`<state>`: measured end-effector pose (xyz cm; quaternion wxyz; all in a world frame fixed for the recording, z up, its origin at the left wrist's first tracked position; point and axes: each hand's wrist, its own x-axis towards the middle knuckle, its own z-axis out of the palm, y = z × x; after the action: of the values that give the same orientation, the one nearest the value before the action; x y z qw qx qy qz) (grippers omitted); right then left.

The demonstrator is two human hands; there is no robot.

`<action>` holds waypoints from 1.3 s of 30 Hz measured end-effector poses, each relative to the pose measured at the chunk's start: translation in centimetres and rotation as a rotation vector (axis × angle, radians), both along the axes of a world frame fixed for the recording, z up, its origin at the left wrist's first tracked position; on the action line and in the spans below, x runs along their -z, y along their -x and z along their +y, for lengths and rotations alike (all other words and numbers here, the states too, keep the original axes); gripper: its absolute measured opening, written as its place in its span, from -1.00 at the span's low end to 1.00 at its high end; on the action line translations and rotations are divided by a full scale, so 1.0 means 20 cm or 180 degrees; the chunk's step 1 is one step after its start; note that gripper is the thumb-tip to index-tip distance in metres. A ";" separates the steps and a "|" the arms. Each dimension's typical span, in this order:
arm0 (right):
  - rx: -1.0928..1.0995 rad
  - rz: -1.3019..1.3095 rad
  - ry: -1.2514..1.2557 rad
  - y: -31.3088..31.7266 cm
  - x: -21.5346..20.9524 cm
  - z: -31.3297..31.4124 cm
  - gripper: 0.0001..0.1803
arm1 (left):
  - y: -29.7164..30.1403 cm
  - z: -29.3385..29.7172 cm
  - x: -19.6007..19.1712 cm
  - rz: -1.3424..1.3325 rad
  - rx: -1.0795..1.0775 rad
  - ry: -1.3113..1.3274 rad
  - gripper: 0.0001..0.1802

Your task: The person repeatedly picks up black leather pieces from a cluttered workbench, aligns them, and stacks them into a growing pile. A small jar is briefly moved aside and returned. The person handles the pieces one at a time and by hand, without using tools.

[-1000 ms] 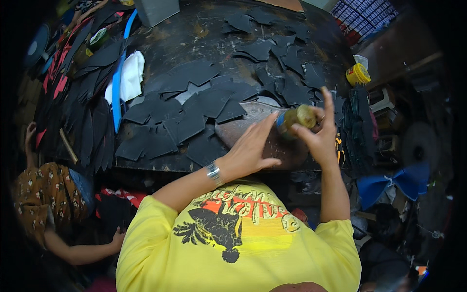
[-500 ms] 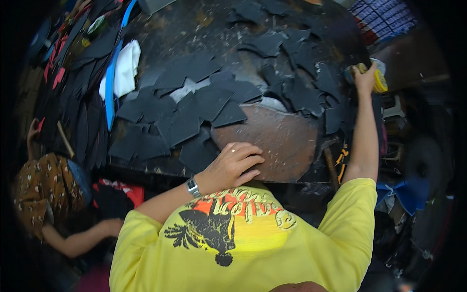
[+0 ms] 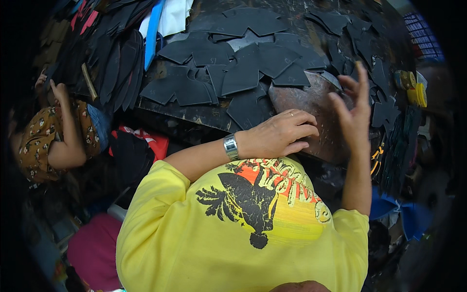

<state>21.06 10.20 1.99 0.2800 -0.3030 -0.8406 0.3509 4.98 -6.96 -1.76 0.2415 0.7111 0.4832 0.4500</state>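
My left hand lies near the front edge of the table, beside a worn brown board. Its fingers are loosely bent and apart, with nothing visible in them. Above the board's right side, my right hand is raised with fingers spread, slightly blurred and holding nothing I can see. Left of the board and beyond it, flat black cut pieces with notched edges overlap on the dark table. Yellow round containers or rolls sit at the table's right edge, apart from my right hand.
Stacks of long black pieces lie at the left, with a blue strip and white cloth beside them. Another person in a floral brown top works at left; a maroon shape is lower left. Orange-handled tools are at right.
My right hand has come away from the yellow items at the right edge and moved inward over the board, fingers spreading. The view has shifted; my left hand stays by the board.
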 end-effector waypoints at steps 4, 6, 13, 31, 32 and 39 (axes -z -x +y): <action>0.0000 0.0054 0.0111 0.08 0.02 -0.17 -0.06 | 0.06 -0.07 -0.09 -0.0057 -0.0164 -0.0162 -0.66; 0.0201 0.0074 0.0362 0.10 0.02 -0.17 -0.09 | 0.14 -0.13 -0.12 0.0059 -0.0472 -0.0175 -0.70; 0.0046 0.0520 0.0577 0.26 0.02 -0.05 -0.17 | 0.45 -0.26 -0.12 0.0723 -0.2201 0.0077 -0.59; -0.0471 0.1658 0.1968 0.40 -0.04 -0.09 -0.36 | 0.50 -0.29 -0.09 0.0343 -0.2042 0.0291 -0.31; -0.0444 0.1707 0.2087 0.34 -0.06 -0.11 -0.36 | 0.49 -0.30 -0.10 0.0179 -0.1986 0.0223 -0.29; -0.0055 0.0931 0.2064 -0.04 -0.06 -0.21 -0.31 | 0.36 -0.28 -0.11 -0.0661 -0.0854 0.0595 -0.29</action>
<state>21.93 5.97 3.24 0.2837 -0.3156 -0.6390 0.6415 -2.16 -12.51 0.51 0.2929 0.5646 0.5858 0.5023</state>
